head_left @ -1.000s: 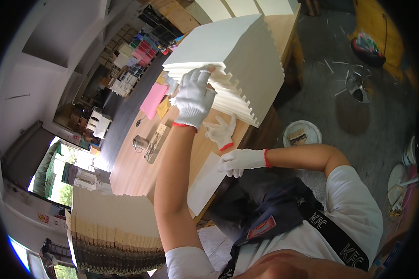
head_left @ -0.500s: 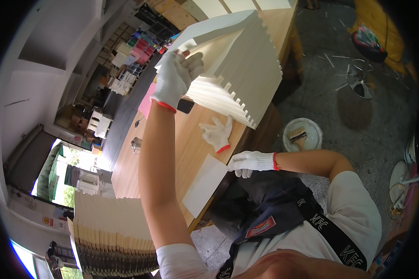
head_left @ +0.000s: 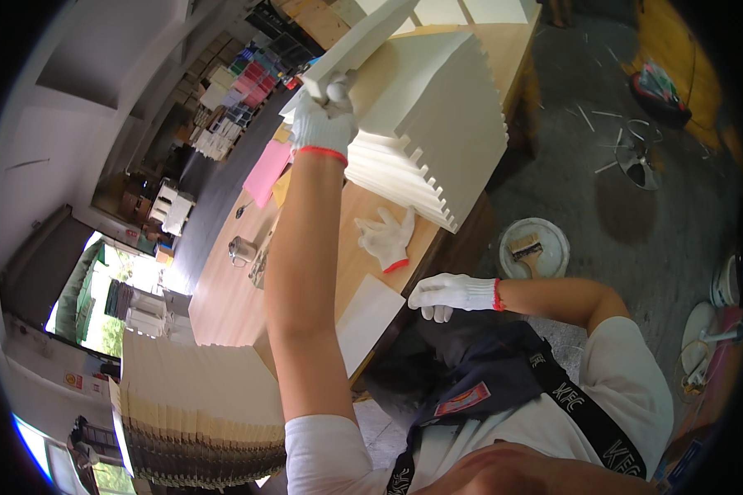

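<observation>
My left hand (head_left: 330, 103), in a white knitted glove with a red cuff, reaches far over the table. Its fingers are closed round the near end of a long white panel (head_left: 363, 45), tilted up above a tall stack of white boards (head_left: 458, 107) with notched edges. The panel's exact kind is unclear. By the table's near edge, my right hand (head_left: 452, 295), gloved the same way, has its fingers curled together at the corner of a flat white sheet (head_left: 371, 318). Part of that grip is hidden. A loose white glove (head_left: 386, 239) lies between sheet and stack.
The wooden table (head_left: 223, 301) also carries a metal mug (head_left: 241, 250) and pink paper (head_left: 268, 173). A white bucket (head_left: 537, 239) with a brush (head_left: 527, 249) across it stands right of the table. Many stacked boards (head_left: 198, 379) sit at lower left.
My left hand has gone from open fingers over the stack to gripping the white panel, whose near end has risen. My right hand stays by the sheet's corner.
</observation>
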`<state>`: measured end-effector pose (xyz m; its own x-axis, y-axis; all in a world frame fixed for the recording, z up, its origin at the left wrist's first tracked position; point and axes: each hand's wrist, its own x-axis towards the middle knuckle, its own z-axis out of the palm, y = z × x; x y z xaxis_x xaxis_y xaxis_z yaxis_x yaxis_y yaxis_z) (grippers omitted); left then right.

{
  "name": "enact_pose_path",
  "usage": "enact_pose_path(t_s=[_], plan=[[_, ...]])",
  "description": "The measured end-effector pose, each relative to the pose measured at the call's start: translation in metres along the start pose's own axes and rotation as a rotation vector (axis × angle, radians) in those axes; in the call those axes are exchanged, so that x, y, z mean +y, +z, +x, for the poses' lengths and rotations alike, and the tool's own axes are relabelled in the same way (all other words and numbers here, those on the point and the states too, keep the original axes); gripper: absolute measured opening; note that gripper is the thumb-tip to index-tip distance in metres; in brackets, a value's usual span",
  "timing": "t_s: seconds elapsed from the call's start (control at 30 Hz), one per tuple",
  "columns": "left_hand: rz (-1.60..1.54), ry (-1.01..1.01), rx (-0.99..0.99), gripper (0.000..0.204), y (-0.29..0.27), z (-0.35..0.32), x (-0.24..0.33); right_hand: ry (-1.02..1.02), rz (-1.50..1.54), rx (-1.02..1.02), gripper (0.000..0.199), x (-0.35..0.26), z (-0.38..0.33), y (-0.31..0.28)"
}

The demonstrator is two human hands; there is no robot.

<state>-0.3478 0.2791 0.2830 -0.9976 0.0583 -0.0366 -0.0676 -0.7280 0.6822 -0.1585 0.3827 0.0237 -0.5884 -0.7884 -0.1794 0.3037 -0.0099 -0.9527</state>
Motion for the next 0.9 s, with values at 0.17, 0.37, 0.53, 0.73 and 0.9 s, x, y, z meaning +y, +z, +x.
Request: enact_pose_path(t_s=[0.17, 0.37, 0.53, 0.73, 0.9], plan=[[-0.054, -0.306, -0.274, 0.041, -0.115, -0.027, 0.075, 0.035, -0.038, 0.075, 0.024, -0.020, 0.011, -0.002], [0.294, 0.008, 0.124, 0.041, -0.279, -0.165, 0.132, -0.286, 0.418, 0.247, 0.032, -0.036, 0.104, -0.003], [0.685, 0.007, 0.444, 0.049, -0.354, -0.239, 0.102, 0.130, 0.417, -0.028, 0.083, -0.061, 0.177, -0.056], [0.566, -0.123, 0.541, 0.053, -0.449, -0.271, 0.065, 0.077, -0.911, 0.399, 0.079, -0.042, 0.206, -0.008], [0.661, -0.064, 0.488, 0.038, -0.463, -0.262, 0.056, 0.047, -1.241, 0.213, 0.052, -0.027, 0.227, -0.032]])
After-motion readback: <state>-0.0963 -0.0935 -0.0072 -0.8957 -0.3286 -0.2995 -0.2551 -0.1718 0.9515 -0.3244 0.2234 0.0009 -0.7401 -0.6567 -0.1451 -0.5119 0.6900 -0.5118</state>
